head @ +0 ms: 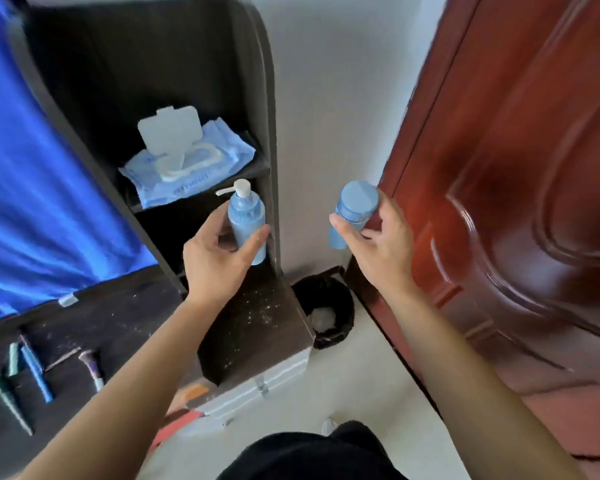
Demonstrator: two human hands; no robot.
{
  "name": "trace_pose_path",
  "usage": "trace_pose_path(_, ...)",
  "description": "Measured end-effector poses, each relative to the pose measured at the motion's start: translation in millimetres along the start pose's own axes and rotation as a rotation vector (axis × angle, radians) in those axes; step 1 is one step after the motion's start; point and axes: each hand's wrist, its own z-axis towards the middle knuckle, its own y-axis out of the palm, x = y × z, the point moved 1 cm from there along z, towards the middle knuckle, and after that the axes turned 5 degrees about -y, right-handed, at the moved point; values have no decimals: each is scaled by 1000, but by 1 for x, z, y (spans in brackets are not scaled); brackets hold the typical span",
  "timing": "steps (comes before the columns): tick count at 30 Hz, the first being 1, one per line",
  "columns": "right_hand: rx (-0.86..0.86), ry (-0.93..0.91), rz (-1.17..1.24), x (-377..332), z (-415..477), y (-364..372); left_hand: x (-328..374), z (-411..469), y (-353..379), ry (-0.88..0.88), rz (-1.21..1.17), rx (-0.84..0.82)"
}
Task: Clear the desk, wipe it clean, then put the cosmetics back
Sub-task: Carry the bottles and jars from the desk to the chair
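We saw two bare arms reach over a dark, speckled bench [257,327]. The left hand [219,258] gripped a blue pump bottle [246,220] upright, close to the dark shelf [201,188]. The right hand [378,244] gripped a blue capped bottle [355,209], tilted, out past the bench edge. To do this step well, we judged each bottle should go onto a shelf level upright, one at a time, pump clear of the board above. On the shelf lay a wipes pack [187,161], lid open. A black bin [323,306] on the floor held something pale and crumpled. Brushes [32,368] lay on the bench at left
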Motion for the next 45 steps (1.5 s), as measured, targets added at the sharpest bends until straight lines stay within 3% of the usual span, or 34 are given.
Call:
trace_pose_path(7,363,29,-244,-51,-82,-90,53,-27,30,227,-142,-268)
trace_pose_path(11,515,167,-442,-74,-164,-155,83,-90,71,245,-216,-496)
trace_pose_path(22,1030,302,-758,-198,-417,-362,211,-374,122,465,-496,-1095)
trace_pose_path(33,1102,554,-906,-254,-663,-524,252,-693,115,421,-466,-1380)
trace_pose_path(39,1153,677,-896,-228,-717,-600,265,-775,152,433,-380,-1448)
trace_pose_path(45,1161,790,-900,-169,-740,-672,266,-831,241,416,-277,-1479)
